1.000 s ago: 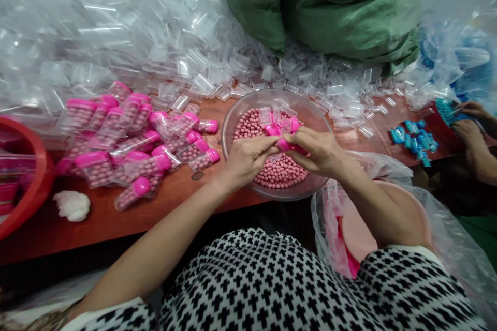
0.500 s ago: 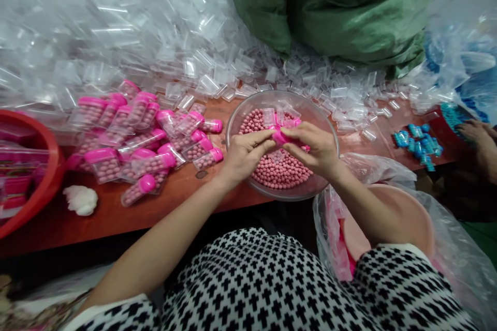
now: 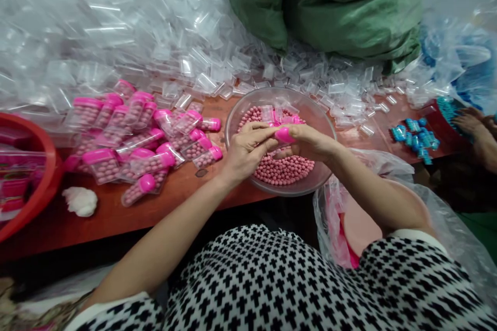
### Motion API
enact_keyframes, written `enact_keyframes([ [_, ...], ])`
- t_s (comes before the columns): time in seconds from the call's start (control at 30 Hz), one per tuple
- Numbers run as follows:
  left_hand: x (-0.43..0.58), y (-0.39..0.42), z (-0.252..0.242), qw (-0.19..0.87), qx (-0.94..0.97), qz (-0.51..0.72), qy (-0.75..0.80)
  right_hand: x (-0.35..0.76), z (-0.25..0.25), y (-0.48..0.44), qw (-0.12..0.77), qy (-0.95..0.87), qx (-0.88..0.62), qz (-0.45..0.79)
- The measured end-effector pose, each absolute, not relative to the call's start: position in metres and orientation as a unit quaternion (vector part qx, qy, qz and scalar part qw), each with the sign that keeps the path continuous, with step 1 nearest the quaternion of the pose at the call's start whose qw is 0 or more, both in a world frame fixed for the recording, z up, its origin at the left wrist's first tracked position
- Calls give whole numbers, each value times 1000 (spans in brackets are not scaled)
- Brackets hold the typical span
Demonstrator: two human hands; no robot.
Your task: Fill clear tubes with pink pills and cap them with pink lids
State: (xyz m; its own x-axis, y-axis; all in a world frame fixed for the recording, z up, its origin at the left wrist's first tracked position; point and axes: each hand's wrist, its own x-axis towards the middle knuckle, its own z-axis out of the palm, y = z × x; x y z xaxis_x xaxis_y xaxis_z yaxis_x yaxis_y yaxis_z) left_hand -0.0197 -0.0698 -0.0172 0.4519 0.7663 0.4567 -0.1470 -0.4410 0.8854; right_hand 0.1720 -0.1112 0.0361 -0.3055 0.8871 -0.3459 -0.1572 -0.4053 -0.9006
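Note:
Over a clear bowl [image 3: 236,114] of small pink balls [image 3: 285,170], my two hands meet. My right hand [image 3: 310,142] is closed round a small container with a pink cap [image 3: 284,135] that points toward my left hand. My left hand [image 3: 246,152] is closed too, its fingertips pinched against the cap end. The container's clear body is mostly hidden in my right palm. A few empty clear containers and pink caps lie on the balls at the bowl's far side [image 3: 277,114].
A heap of filled pink-capped containers [image 3: 143,134] lies left of the bowl on the red-brown table [image 3: 116,212]. Several empty clear containers [image 3: 194,62] pile behind. A red basin [image 3: 34,186], a white wad [image 3: 80,200], blue containers [image 3: 417,137], another person's hand [image 3: 471,124] and a green sack [image 3: 330,5] surround.
My hands have shifted slightly up and left over the bowl; the pink cap now shows plainly between them, turned toward my left fingers. The other person's hand moved a little.

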Motion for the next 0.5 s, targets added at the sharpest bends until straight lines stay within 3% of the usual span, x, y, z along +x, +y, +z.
enact_keyframes([
  [0.07,-20,-69,-21,464,701,492,227,167,37,-108,357,-382,-447,726],
  [0.33,-20,-67,-18,460,683,498,271,138,26,-95,452,-370,-470,662],
  [0.5,-26,-62,-8,506,635,499,303,146,30,-84,355,-518,-497,600],
])
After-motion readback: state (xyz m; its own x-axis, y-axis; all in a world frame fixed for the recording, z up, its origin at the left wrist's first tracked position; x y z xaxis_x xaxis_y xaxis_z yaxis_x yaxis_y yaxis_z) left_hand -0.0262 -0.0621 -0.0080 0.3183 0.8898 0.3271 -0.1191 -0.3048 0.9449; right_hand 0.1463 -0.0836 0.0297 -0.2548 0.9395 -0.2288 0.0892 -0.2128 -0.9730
